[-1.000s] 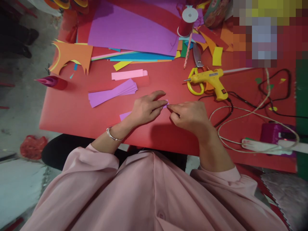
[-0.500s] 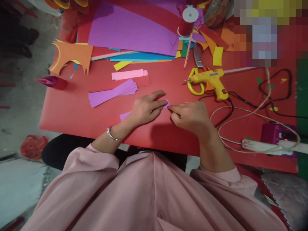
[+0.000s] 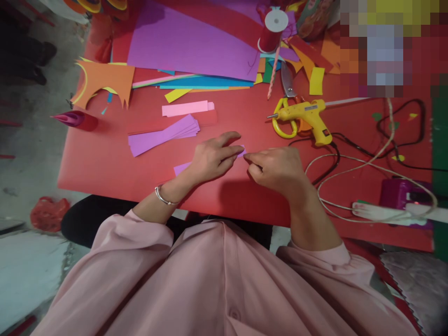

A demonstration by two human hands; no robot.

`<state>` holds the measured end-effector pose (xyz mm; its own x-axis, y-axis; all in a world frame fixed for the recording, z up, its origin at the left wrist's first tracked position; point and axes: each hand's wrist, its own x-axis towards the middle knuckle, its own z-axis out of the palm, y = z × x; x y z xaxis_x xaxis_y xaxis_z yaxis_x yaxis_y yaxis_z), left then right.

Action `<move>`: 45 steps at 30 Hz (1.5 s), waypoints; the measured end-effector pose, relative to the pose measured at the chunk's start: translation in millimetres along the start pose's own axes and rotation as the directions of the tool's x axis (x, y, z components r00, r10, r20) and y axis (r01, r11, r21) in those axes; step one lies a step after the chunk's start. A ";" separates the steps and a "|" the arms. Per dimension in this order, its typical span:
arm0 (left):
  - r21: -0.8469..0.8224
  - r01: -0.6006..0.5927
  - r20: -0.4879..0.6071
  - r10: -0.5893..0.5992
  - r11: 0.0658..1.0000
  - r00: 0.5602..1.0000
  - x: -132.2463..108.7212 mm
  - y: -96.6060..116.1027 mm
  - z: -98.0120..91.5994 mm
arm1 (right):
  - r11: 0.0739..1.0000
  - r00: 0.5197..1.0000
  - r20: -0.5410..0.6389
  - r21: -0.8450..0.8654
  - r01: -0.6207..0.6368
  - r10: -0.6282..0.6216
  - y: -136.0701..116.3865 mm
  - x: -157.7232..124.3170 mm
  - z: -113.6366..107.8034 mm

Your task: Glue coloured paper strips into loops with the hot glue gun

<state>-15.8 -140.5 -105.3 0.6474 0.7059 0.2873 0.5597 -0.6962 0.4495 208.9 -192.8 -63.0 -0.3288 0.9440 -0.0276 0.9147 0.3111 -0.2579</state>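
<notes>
A purple paper strip (image 3: 182, 169) lies on the red table in front of me, its middle covered by my left hand (image 3: 217, 156). The left fingers are stretched out and somewhat apart, with the fingertips resting by the strip's far end. At that end my right hand (image 3: 275, 167) is closed, thumb and index finger pinched together at the strip's tip. Beyond my left hand, a fanned stack of purple strips (image 3: 164, 134) lies beside a small stack of pink strips (image 3: 185, 108).
To the right, a yellow glue gun (image 3: 308, 116) rests across yellow-handled scissors (image 3: 285, 130). Looped cords (image 3: 364, 161) run to a white power strip (image 3: 381, 213). A thread spool (image 3: 271, 35) stands at the back near a large purple sheet (image 3: 189, 42). Orange paper scraps (image 3: 108, 77) lie on the left.
</notes>
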 end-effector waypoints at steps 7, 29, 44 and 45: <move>-0.002 -0.035 -0.044 0.035 0.999 0.998 -0.5 -0.3 0.8 | 1.000 1.000 0.016 -0.012 -0.003 0.004 -1.0 -0.1 -1.3; -0.007 -0.007 0.004 0.007 1.000 1.000 -0.2 -0.4 0.6 | 0.999 0.999 0.045 -0.033 -0.028 0.030 -2.9 0.2 -2.5; -0.063 -0.014 -0.023 0.013 0.998 1.000 -1.2 -2.1 2.0 | 1.000 1.000 -0.028 -0.030 0.009 -0.010 0.7 0.4 4.9; -0.091 -0.019 -0.040 0.016 0.996 0.999 -1.3 -1.7 2.4 | 1.000 0.998 -0.057 -0.015 0.023 -0.024 1.6 0.4 5.8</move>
<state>-16.3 -140.5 -108.5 0.6349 0.6996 0.3277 0.4976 -0.6948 0.5193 208.9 -192.5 -69.0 -0.3364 0.9411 0.0340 0.9105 0.3342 -0.2435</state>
